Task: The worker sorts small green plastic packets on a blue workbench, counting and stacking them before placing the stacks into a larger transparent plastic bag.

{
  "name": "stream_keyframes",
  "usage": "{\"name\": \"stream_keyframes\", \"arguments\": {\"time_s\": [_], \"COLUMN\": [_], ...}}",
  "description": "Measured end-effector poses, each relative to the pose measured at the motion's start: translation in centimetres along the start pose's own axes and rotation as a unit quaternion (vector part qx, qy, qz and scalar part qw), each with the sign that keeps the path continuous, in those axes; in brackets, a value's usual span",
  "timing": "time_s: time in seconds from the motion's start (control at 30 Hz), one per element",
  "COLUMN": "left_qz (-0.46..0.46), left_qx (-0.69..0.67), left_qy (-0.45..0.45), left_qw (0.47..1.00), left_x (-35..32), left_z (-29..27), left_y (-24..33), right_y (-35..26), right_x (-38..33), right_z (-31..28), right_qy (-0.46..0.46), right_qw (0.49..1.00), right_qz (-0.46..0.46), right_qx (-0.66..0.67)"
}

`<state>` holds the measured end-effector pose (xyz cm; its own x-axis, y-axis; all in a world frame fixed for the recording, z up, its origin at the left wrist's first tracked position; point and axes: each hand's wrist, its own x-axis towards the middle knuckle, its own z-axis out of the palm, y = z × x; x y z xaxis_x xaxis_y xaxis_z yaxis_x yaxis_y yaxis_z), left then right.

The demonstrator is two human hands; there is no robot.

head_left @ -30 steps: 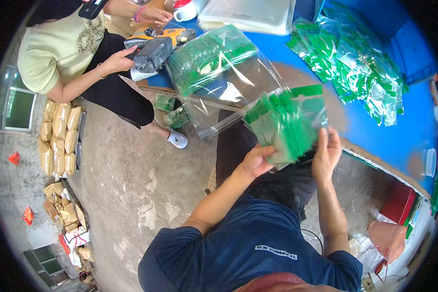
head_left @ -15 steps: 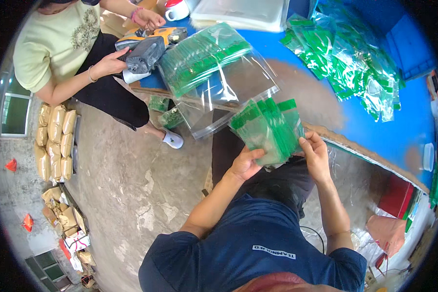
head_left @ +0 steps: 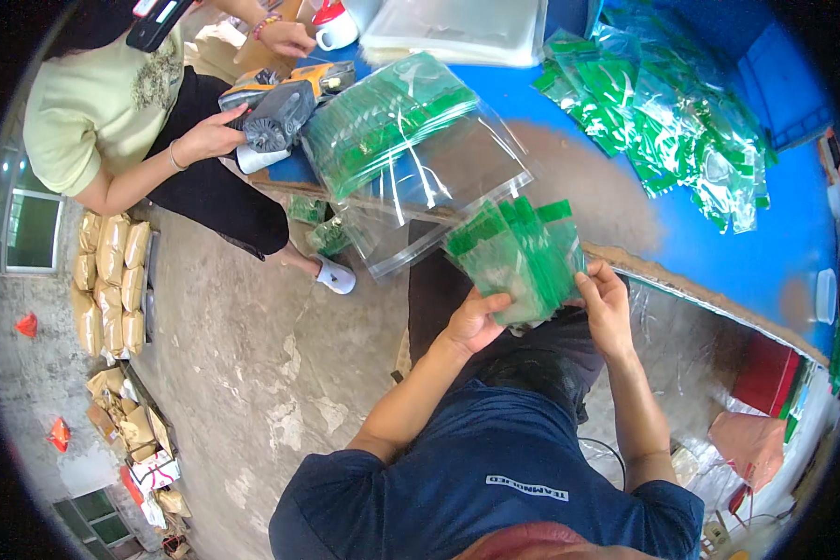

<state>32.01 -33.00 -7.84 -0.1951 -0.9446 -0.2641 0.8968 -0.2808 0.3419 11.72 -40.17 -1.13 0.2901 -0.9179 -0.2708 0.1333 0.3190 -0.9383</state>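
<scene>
Fanned out between my two hands is a stack of small clear plastic bags with green bands (head_left: 518,261), held just off the table's near edge. My left hand (head_left: 479,320) grips the lower left side, thumb on top. At the right side, my right hand (head_left: 603,297) pinches the edge of the stack between thumb and fingers. Just beyond lies a large clear plastic bag (head_left: 457,163) holding a row of similar green-banded bags (head_left: 383,126); its open end hangs over the table edge.
A loose heap of green-banded bags (head_left: 653,112) covers the right of the blue table (head_left: 747,271). Clear plastic sheets (head_left: 453,28) and a white cup with a red lid (head_left: 334,26) lie at the back. Left, a co-worker's hand (head_left: 213,135) holds a grey-and-orange device (head_left: 285,107).
My hands and the fanned stack stay nearly in place, the bags shifting slightly. The view has tilted a little. The co-worker's head has moved, and a dark phone-like object now shows beside it.
</scene>
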Motion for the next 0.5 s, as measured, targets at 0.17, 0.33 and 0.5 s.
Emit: {"name": "stream_keyframes", "arguments": {"time_s": [0.17,0.33,0.5], "left_qz": [0.006,0.002,0.057], "left_qx": [-0.001,0.003,0.081], "left_qy": [0.014,0.016,0.027], "left_qw": [1.0,1.0,0.995], "left_x": [-0.4,0.2,-0.9], "left_z": [-0.2,-0.2,0.7], "left_y": [-0.5,-0.9,0.8], "right_y": [0.2,-0.2,-0.1], "right_x": [-0.4,-0.9,0.9], "right_z": [-0.8,-0.2,-0.4], "right_qy": [-0.029,-0.011,-0.144], "right_qw": [0.996,0.999,0.985], "right_qz": [0.013,-0.041,-0.083], "right_qx": [-0.078,-0.023,-0.038]}}
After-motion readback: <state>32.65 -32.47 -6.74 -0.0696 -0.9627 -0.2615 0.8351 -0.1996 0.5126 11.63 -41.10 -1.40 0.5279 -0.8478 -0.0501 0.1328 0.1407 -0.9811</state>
